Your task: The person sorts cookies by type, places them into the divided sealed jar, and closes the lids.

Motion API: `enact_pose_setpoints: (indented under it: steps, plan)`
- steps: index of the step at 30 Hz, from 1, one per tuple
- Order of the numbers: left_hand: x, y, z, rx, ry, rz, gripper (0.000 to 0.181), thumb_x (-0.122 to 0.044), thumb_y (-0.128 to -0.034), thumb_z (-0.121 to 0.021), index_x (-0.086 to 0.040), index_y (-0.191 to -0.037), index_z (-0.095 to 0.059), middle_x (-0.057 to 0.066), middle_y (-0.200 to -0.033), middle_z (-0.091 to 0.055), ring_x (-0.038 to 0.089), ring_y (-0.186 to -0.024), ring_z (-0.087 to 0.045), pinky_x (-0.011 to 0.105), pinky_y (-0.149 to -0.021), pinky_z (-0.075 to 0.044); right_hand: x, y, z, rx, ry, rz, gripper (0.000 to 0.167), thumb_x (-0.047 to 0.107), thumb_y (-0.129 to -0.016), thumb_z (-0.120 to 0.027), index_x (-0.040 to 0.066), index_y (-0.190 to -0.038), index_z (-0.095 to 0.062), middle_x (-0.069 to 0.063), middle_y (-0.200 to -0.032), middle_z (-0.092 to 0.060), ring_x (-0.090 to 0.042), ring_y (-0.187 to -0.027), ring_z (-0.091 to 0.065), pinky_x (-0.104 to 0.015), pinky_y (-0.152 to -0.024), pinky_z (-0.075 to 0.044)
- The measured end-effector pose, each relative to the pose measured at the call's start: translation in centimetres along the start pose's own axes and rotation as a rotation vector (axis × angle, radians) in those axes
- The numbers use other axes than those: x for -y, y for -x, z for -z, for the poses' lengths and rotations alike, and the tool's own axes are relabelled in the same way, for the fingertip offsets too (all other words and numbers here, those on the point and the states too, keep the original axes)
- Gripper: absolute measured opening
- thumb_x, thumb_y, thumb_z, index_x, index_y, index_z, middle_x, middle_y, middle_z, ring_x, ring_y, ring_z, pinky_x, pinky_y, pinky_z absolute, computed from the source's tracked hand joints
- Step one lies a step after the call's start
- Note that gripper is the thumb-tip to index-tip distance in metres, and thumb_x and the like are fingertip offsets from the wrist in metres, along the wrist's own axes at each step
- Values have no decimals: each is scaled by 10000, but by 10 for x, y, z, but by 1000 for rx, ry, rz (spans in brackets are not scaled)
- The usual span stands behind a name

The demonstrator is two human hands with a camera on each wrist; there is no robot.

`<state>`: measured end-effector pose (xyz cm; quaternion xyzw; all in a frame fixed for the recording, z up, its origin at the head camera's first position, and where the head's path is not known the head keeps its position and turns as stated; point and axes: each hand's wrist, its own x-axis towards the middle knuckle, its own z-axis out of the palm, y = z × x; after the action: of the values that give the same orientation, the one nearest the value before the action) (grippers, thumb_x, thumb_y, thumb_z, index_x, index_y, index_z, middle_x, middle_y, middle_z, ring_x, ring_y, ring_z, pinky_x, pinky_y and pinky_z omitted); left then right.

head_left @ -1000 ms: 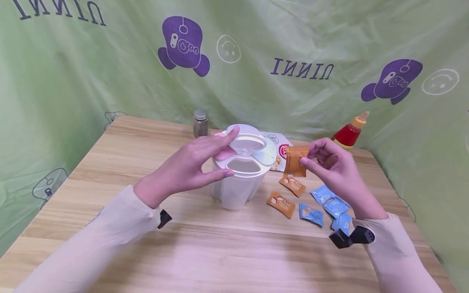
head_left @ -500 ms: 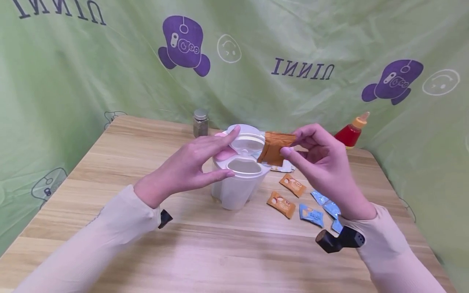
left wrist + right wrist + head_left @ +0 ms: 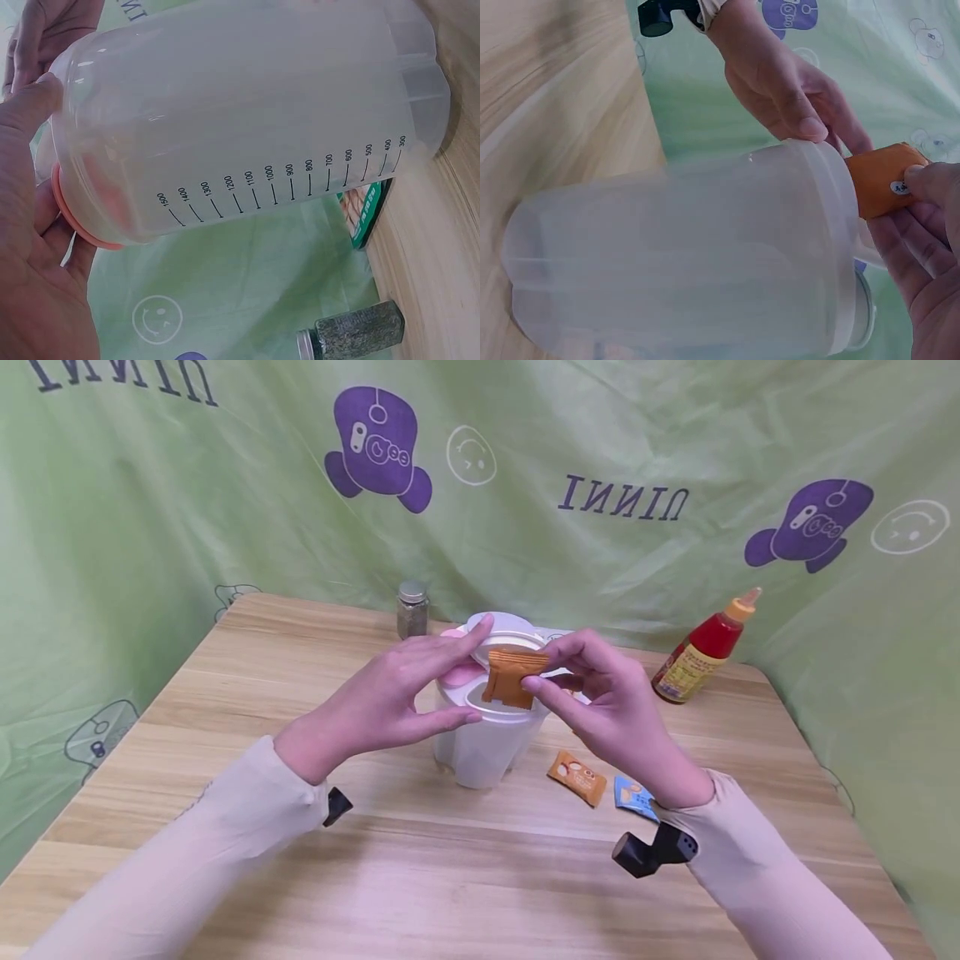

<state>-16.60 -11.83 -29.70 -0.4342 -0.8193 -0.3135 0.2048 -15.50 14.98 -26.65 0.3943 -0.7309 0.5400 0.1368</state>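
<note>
A translucent plastic storage container (image 3: pixel 483 760) stands upright on the table, with measuring marks on its wall in the left wrist view. One flip lid (image 3: pixel 504 623) on its top is raised, and a pink lid (image 3: pixel 459 675) lies beside it. My left hand (image 3: pixel 375 697) holds the container's top, thumb at the opening's rim and a finger against the raised lid. Between thumb and fingers, my right hand (image 3: pixel 615 714) pinches an orange snack packet (image 3: pixel 512 677). The packet (image 3: pixel 881 180) hangs at the opening; how far its lower end reaches inside cannot be told.
An orange packet (image 3: pixel 576 778) and a blue packet (image 3: pixel 634 797) lie right of the container, the blue one partly behind my right wrist. A red squeeze bottle (image 3: pixel 697 656) stands at the back right. A small jar (image 3: pixel 412 610) of dark contents stands back left.
My right hand has carried the orange packet leftward from beside the container to above its opening. The left hand has kept its place on the top.
</note>
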Motion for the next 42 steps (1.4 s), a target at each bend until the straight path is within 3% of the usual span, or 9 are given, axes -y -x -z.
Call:
enact_pose_setpoints:
  steps: [8, 16, 22, 29, 42]
  plan:
    - [1, -1, 0, -7, 0, -13, 902, -263, -896, -844, -59, -1626, -356, 87, -1383, -718, 288, -1421, -588, 483, -1196, -481, -6, 3, -6, 74, 98, 33, 238, -202, -812, -764, -58, -973, -663, -138, -924, -710, -21, -857, -708, -218, -780, -652]
    - [1, 0, 1, 0, -2, -4, 907, -260, -894, -845, -58, -1628, -351, 10, -1243, -784, 278, -1416, -593, 482, -1215, -463, -4, 3, -4, 161, 130, 50, 230, -143, -843, -774, 13, -1010, -746, -89, -970, -772, -43, -867, -703, -203, -783, -639]
    - [0, 0, 0, 2, -7, 4, 902, -263, -896, -844, -68, -1629, -355, 49, -1342, -743, 289, -1427, -582, 483, -1211, -468, -4, 5, 0, 216, 246, 139, 216, -82, -852, -801, 62, -1012, -779, -55, -1004, -777, -96, -906, -703, -172, -789, -600]
    - [-1, 0, 1, 6, -12, 6, 895, -276, -906, -835, -79, -1633, -352, 62, -1393, -715, 291, -1437, -572, 486, -1222, -456, -4, 5, 3, 257, 337, 166, 180, -41, -854, -814, 81, -986, -814, -46, -1078, -773, -151, -1004, -711, -138, -849, -566]
    - [0, 1, 0, 4, -17, 0, 897, -269, -900, -838, -64, -1629, -355, 76, -1424, -694, 280, -1422, -587, 482, -1206, -472, -5, 7, 5, 264, 342, 193, 248, -95, -824, -808, 71, -1008, -820, -83, -1118, -761, -209, -1036, -719, -112, -909, -563]
